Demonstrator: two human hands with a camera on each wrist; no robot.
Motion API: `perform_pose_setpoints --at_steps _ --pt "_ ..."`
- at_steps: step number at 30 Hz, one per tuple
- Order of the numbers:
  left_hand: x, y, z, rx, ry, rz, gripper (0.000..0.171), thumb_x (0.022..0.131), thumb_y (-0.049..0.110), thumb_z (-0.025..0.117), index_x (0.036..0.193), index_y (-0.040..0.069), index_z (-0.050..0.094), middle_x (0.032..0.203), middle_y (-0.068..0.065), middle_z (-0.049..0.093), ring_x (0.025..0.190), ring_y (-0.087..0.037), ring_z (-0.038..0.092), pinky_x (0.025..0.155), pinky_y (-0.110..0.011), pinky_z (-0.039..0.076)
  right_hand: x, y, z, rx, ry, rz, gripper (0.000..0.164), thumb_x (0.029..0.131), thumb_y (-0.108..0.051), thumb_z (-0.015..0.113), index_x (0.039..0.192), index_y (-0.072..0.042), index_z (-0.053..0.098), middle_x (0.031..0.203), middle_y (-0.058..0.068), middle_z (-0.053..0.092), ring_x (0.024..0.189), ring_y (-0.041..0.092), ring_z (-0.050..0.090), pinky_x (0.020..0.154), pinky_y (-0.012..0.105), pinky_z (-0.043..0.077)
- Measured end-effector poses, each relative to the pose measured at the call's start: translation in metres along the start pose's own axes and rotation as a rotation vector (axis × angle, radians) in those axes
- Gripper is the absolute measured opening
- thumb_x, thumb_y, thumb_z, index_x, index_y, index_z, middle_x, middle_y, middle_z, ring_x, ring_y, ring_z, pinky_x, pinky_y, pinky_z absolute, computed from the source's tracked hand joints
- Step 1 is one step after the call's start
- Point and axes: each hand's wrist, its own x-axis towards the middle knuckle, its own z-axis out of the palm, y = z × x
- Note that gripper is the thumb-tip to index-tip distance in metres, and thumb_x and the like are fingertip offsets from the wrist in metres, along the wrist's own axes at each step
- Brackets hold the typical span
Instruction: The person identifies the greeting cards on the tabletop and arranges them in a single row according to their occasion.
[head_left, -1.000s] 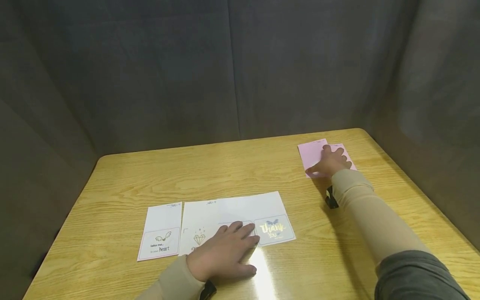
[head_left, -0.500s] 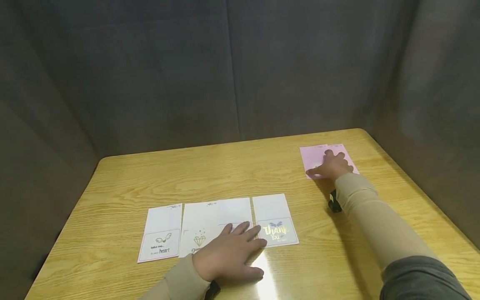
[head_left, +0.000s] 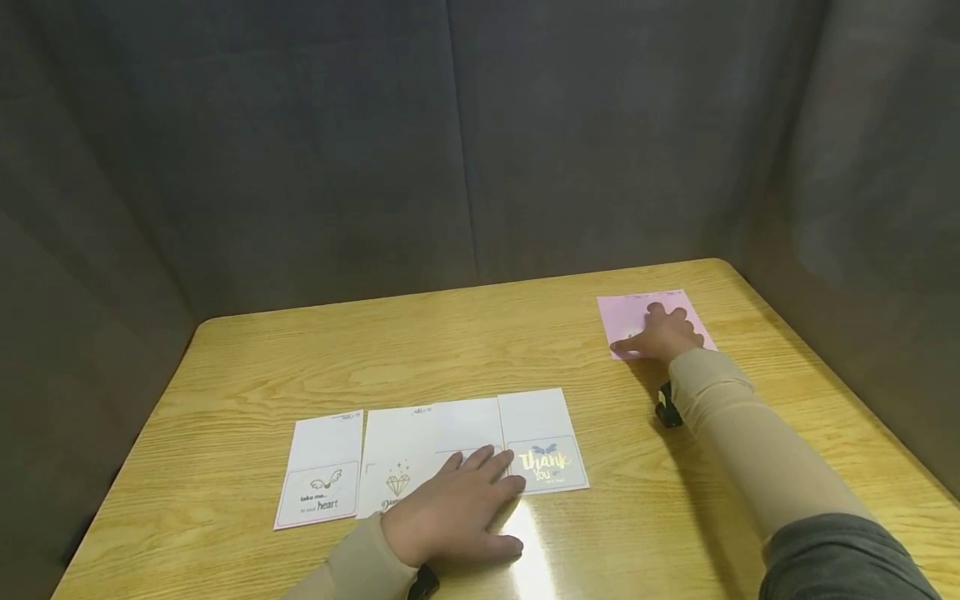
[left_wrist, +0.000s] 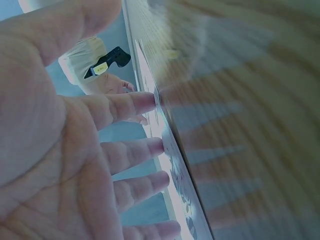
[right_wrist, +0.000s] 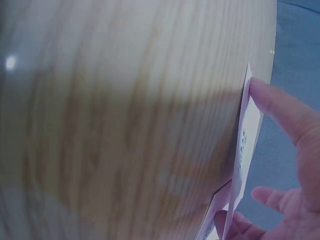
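Observation:
My left hand (head_left: pixel 457 508) lies with fingers spread over the lower edges of the white cards, hiding part of the diamond card (head_left: pixel 390 442) and most of the print on the white card (head_left: pixel 468 421) beside it. Its forefinger reaches the lower left edge of the "Thank You" card (head_left: pixel 543 442). At the far right, my right hand (head_left: pixel 663 332) rests spread fingertips on two pink cards, a left one (head_left: pixel 618 315) and a right one (head_left: pixel 675 298). The right wrist view shows the thumb (right_wrist: pixel 272 97) touching one pink card (right_wrist: pixel 245 135) near its corner.
Leftmost in the white row is the "take me heart" card (head_left: pixel 318 479), a thin gap from its neighbour. All cards lie on a wooden table (head_left: pixel 360 350) with a rounded far edge. Dark grey curtains (head_left: pixel 300 167) hang behind and at both sides.
The left pink card has slid toward me, its top edge now level with the right one's. The "Thank You" card moved right, then back left against its neighbour. The left hand shifted slightly right.

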Motion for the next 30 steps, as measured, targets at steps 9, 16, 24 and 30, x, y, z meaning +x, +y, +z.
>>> perform_pose_setpoints --at_steps 9,16,24,30 --pt "0.0 -0.001 0.001 -0.006 -0.011 0.002 0.07 0.092 0.058 0.067 0.15 0.019 0.054 0.164 -0.01 0.035 0.15 -0.036 0.033 0.114 -0.061 0.034 0.006 0.001 0.001 -0.015 -0.017 0.0 0.103 0.086 -0.051 0.077 0.152 0.009 0.025 0.139 0.042 0.033 0.128 0.061 0.037 0.103 0.07 0.036" --pt "0.003 -0.001 0.001 0.003 0.0 0.001 0.073 0.092 0.059 0.065 0.151 0.018 0.053 0.164 -0.009 0.036 0.15 -0.036 0.033 0.115 -0.059 0.035 0.013 0.008 -0.001 -0.002 0.035 -0.023 0.064 0.093 -0.027 0.064 0.141 0.007 0.04 0.135 0.041 0.036 0.126 0.058 0.039 0.103 0.069 0.033" --pt "0.006 -0.002 0.001 0.014 0.008 0.004 0.072 0.092 0.058 0.064 0.151 0.017 0.053 0.163 -0.009 0.038 0.149 -0.034 0.034 0.115 -0.057 0.035 0.018 0.017 -0.006 0.093 0.144 -0.05 0.043 0.095 -0.005 0.044 0.135 0.011 0.043 0.133 0.04 0.048 0.119 0.051 0.049 0.102 0.064 0.041" --pt "0.008 -0.001 0.001 0.016 0.007 -0.002 0.072 0.092 0.057 0.065 0.15 0.017 0.054 0.162 -0.009 0.039 0.149 -0.034 0.034 0.116 -0.056 0.035 0.02 0.022 -0.011 0.17 0.132 0.009 0.063 0.098 -0.01 0.044 0.152 0.014 0.024 0.146 0.043 0.038 0.136 0.056 0.04 0.112 0.062 0.035"
